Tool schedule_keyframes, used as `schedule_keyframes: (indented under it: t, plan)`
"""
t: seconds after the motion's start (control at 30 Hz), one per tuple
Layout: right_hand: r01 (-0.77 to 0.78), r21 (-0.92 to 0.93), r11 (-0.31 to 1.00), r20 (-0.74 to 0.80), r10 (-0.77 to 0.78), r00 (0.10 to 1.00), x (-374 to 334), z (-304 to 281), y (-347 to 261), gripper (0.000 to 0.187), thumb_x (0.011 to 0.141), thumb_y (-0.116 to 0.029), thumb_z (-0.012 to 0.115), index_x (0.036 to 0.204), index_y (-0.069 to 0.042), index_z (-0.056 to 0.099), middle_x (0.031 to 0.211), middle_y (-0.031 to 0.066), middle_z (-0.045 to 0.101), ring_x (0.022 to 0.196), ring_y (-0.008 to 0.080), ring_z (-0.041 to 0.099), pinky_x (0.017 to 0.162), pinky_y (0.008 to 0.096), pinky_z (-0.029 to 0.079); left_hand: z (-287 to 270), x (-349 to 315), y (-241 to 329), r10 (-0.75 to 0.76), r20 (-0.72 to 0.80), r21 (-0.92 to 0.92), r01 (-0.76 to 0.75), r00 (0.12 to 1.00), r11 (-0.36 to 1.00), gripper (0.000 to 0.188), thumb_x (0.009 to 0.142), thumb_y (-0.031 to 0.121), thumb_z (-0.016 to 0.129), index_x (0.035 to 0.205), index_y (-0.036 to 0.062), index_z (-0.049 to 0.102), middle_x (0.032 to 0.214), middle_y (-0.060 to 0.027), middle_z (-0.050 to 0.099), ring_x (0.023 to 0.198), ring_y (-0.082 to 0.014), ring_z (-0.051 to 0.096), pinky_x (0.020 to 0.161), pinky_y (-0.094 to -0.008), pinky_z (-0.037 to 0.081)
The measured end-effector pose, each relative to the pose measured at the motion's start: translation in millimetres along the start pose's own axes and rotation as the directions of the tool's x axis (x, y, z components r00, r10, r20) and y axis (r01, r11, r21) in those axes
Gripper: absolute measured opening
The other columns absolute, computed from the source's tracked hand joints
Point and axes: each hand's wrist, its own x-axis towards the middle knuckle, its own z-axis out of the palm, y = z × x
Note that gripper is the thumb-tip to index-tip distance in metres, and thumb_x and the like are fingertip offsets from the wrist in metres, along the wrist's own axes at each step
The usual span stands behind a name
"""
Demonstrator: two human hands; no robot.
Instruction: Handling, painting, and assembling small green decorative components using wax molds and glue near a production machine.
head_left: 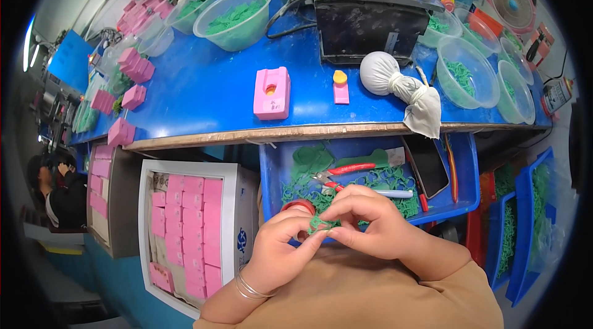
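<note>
Both hands meet over the front edge of a blue plastic tray. My left hand and my right hand pinch a small green openwork piece between thumbs and fingers. Its exact kind is partly hidden by the fingertips. A red round object sits just beyond the left hand, half covered by it. Many thin green pieces are heaped in the tray. Red-handled nippers lie on them, and a pale pen-like tool rests close to my right fingers.
A phone lies in the tray's right side. On the blue bench stand a pink block mould, a white cloth bundle, a black machine and bowls of green pieces. Left is a box of pink blocks; another person sits beyond.
</note>
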Motion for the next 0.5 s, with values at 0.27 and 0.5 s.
schedule_keyframes:
  t: [0.27,0.5]
  plan:
    - [0.217,-0.089,0.972,-0.022,-0.22,0.975,-3,4,-3,0.015,0.077,0.002,0.065,0.091,-0.003,0.063,0.084,0.0053,0.054,0.062,0.0107,0.049,0.054,0.024,0.04,-2,-7,13,0.323,-0.073,0.316,-0.285,0.944,0.905,0.019,0.071,-0.004,0.066,0.09,0.0009,0.067,0.083,-0.0109,0.061,0.073,-0.0205,0.06,0.066,-0.0292,0.05]
    - [0.227,-0.103,0.969,-0.026,-0.23,0.973,-5,3,-4,0.015,0.077,0.002,0.066,0.091,-0.003,0.064,0.086,0.0058,0.055,0.064,0.0105,0.051,0.054,0.0236,0.042,-4,-7,14,0.389,-0.062,0.326,-0.35,0.919,0.878,0.023,0.068,-0.005,0.068,0.09,0.0015,0.067,0.082,-0.0107,0.061,0.075,-0.0237,0.06,0.069,-0.0316,0.049]
